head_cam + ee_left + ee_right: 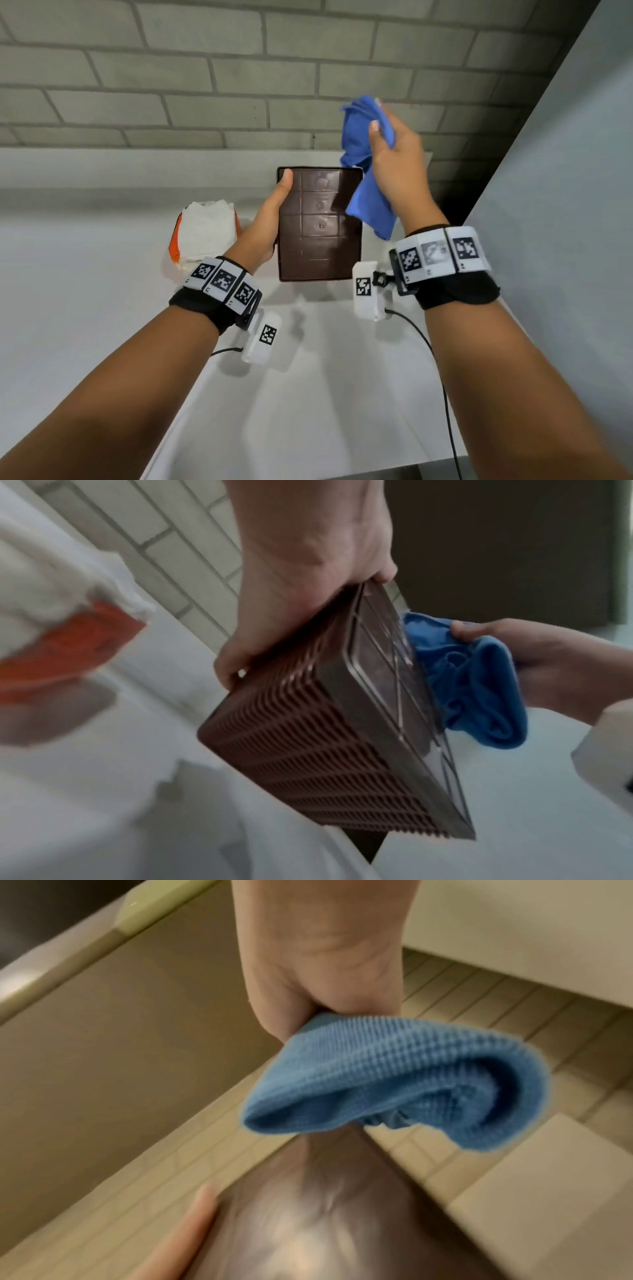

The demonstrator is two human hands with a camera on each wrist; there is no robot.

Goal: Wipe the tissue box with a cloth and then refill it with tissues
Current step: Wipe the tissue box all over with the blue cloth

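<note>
Two hands work over a white counter (85,308) beneath a grey brick wall (171,68).

Both forearms are bare, with no sleeves. The left hand (270,219) has behind it a wide black fabric wrist strap (202,305), and just ahead of that a band of white square tiles printed with black pixel-pattern markers (222,279). A small white plastic camera block (262,337) bearing one such marker hangs on a black bracket at the inner side of this wrist, trailing a thin black cable (224,351).

The right hand (397,161) wears the same kit: black strap (459,291), marker band (442,255) whose middle tile looks blurred, white block (368,289) and a long black cable (442,383).
</note>
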